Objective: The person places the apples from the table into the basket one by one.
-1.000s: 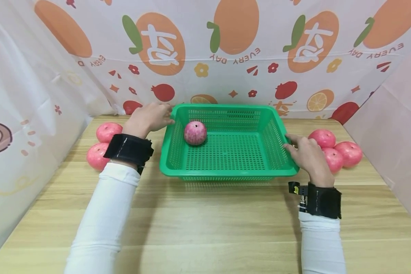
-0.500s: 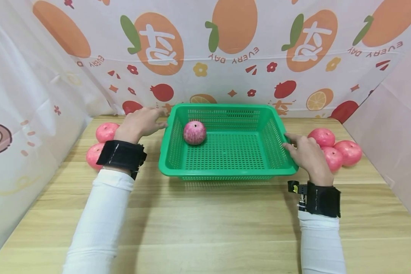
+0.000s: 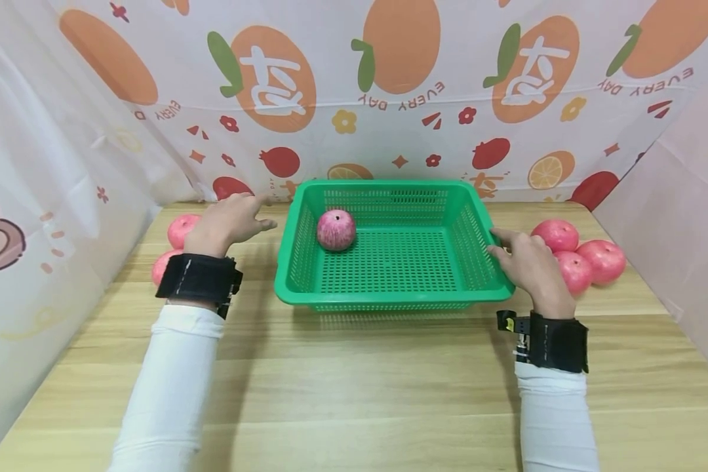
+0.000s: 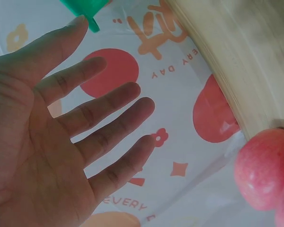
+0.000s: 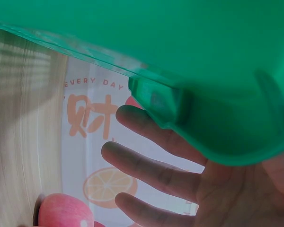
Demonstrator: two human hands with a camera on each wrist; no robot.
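Note:
A green plastic basket [image 3: 389,297] with a perforated floor and walls stands on the wooden table, one red-striped apple [image 3: 336,231] inside at its left. Left of the basket, apart from its rim, hovers my left hand [image 3: 227,224]. In the left wrist view that hand's fingers [image 4: 109,111] are spread and nothing lies against the palm. My right hand [image 3: 531,269] holds the basket's right rim, thumb over the top. The right wrist view shows its other fingers [image 5: 151,170] extended outside the basket wall [image 5: 109,38]; the rim hides the thumb there.
Two pink, apple-like fruits [image 3: 183,229] lie at the left, partly behind the left hand and wrist strap. Three more pink fruits [image 3: 600,261] sit close together at the right, next to the right hand. A fruit-printed curtain [image 3: 401,131] borders the table at the back.
My left hand has come away from the basket's left rim and moved left, towards the two pink fruits. My right hand, the basket and the apple stay in place.

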